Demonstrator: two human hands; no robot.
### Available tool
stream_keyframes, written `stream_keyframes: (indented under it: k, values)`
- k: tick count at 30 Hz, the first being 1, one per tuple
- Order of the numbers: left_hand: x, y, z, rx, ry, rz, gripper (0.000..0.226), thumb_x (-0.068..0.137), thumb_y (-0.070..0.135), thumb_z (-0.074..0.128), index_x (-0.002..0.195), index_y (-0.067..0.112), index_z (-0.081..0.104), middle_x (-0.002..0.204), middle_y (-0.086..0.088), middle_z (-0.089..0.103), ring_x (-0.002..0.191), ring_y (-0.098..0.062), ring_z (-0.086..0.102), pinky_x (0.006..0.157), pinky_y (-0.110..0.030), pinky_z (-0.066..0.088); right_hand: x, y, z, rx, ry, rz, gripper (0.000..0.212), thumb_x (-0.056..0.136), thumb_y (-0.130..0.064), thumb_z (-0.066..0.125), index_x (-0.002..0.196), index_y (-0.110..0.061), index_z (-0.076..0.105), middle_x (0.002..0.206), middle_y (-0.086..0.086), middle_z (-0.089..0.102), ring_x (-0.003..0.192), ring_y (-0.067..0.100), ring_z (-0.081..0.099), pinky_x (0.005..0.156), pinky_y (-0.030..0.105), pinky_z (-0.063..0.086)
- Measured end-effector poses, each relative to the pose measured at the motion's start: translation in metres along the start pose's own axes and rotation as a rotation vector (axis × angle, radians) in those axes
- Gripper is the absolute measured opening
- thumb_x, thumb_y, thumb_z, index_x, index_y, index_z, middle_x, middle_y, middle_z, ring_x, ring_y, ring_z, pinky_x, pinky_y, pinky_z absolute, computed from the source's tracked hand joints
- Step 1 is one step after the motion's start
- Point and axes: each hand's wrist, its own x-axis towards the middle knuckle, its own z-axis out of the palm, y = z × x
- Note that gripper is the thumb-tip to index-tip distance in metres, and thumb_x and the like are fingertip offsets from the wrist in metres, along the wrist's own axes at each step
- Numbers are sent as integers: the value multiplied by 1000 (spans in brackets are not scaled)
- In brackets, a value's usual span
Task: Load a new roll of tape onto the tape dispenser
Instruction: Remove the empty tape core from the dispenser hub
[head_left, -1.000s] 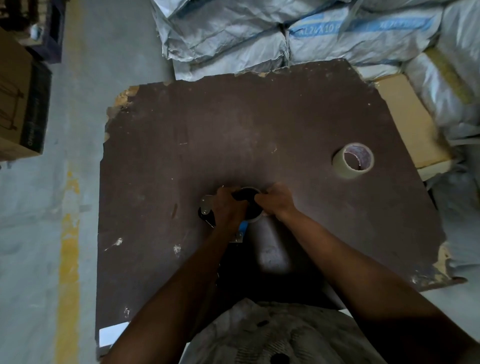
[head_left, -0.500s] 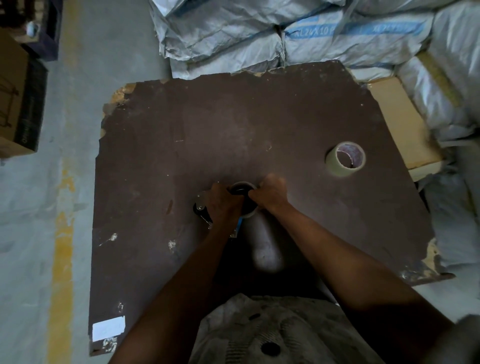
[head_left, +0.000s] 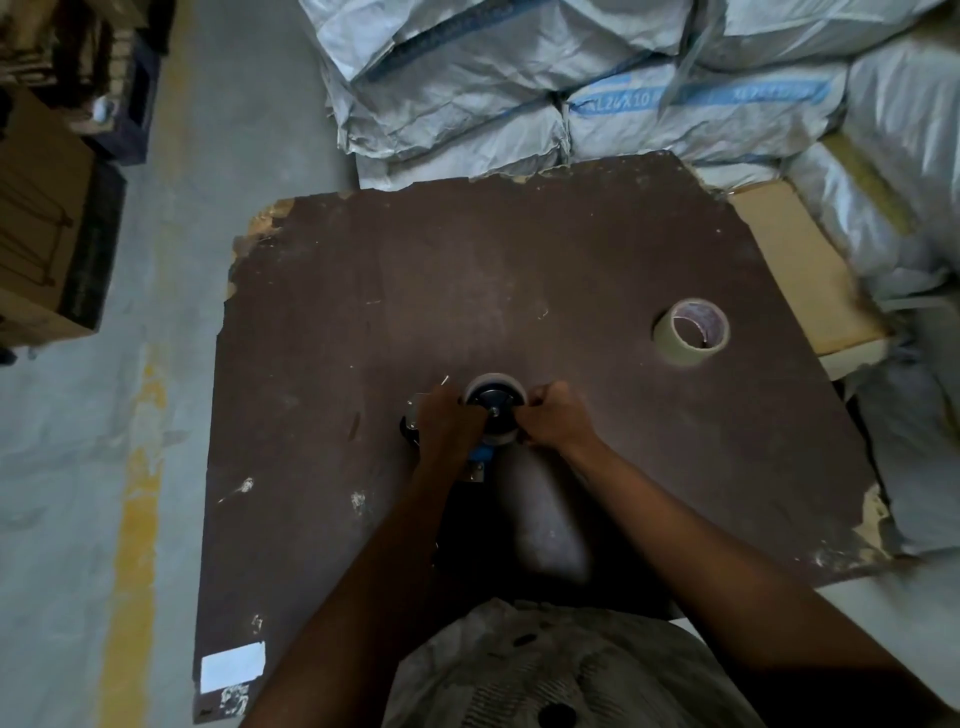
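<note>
A tape dispenser (head_left: 480, 454) with a blue handle and metal parts lies on the dark brown board (head_left: 467, 291), near its middle. A pale roll of tape (head_left: 493, 387) sits around the dispenser's black hub. My left hand (head_left: 447, 426) grips the dispenser from the left. My right hand (head_left: 556, 415) is closed on the roll's right edge. A second roll of tape (head_left: 691, 332), beige with an open core, lies flat on the board far to the right, apart from both hands.
Grey-white sacks (head_left: 571, 88) are stacked behind the board and along its right side. A tan cardboard piece (head_left: 795, 265) lies at the right edge. Cardboard boxes (head_left: 47, 223) stand at the left on the concrete floor, which has a yellow stripe (head_left: 135, 493).
The pale roll now shows more fully around the black hub, where it was mostly hidden under my fingers before. Both hands stay on the dispenser; the view has shifted slightly.
</note>
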Motion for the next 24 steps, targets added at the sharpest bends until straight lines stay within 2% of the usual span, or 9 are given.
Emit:
stream_keyframes:
  k: [4, 8, 10, 12, 15, 18, 21, 23, 24]
  values:
    - [-6, 4, 0, -32, 46, 11, 39, 69, 27, 61, 94, -2, 70, 98, -25, 70, 93, -41, 64, 70, -34, 36, -1, -6, 0, -7, 65, -27, 25, 78, -18, 68, 68, 6, 71, 74, 24, 75, 65, 26, 70, 64, 38, 59]
    - [-8, 3, 0, -39, 92, -28, 30, 73, 16, 73, 92, -7, 69, 96, -26, 69, 92, -41, 64, 65, -34, 32, 0, -8, -1, 60, 84, 34, 28, 72, -18, 65, 47, -7, 59, 59, 17, 71, 64, 30, 75, 63, 42, 63]
    - [-7, 1, 3, -57, 106, -49, 39, 70, 23, 72, 92, -8, 68, 92, -26, 69, 88, -39, 64, 62, -31, 29, 0, -10, -3, 59, 83, 29, 27, 64, -28, 61, 50, -5, 62, 60, 16, 72, 63, 29, 75, 62, 42, 63]
    - [-7, 0, 4, -73, 118, -46, 52, 60, 37, 63, 86, -8, 69, 81, -23, 67, 80, -36, 64, 59, -31, 29, -2, -12, -3, 55, 91, 18, 39, 57, -35, 57, 60, 2, 68, 62, 15, 73, 63, 26, 73, 62, 39, 63]
    - [-10, -1, 4, -76, 128, -34, 51, 57, 38, 58, 80, -6, 70, 74, -19, 66, 74, -35, 64, 59, -30, 29, -2, -12, -2, 29, 94, -1, 34, 67, -28, 67, 67, 6, 69, 59, 11, 64, 61, 21, 63, 60, 34, 56]
    - [-10, -7, 4, 11, 114, 37, 32, 76, 29, 68, 83, -2, 71, 82, -22, 70, 81, -37, 64, 61, -28, 27, 3, -5, -2, -12, 62, -5, 28, 77, -25, 71, 68, 2, 71, 63, 11, 72, 65, 23, 70, 66, 35, 61]
    - [-17, -20, 0, 85, 177, 145, 30, 78, 37, 61, 82, 9, 70, 78, -13, 71, 77, -33, 66, 66, -36, 45, 10, 5, -3, 10, -47, 5, 34, 84, -39, 76, 66, -9, 72, 68, 10, 76, 65, 22, 75, 74, 38, 63]
    - [-22, -34, -5, 40, 239, 230, 26, 71, 34, 63, 89, 17, 70, 85, -6, 72, 80, -28, 67, 70, -39, 53, 12, 9, -5, 103, -95, -37, 22, 87, -36, 75, 84, -14, 77, 76, 7, 76, 64, 17, 71, 75, 35, 63]
    - [-23, -42, -8, 78, 263, 294, 37, 67, 36, 64, 100, 19, 70, 98, -5, 72, 93, -28, 67, 77, -41, 54, 11, 9, -7, 141, -116, -73, 24, 88, -33, 75, 103, -14, 77, 87, 7, 76, 71, 13, 68, 77, 28, 58]
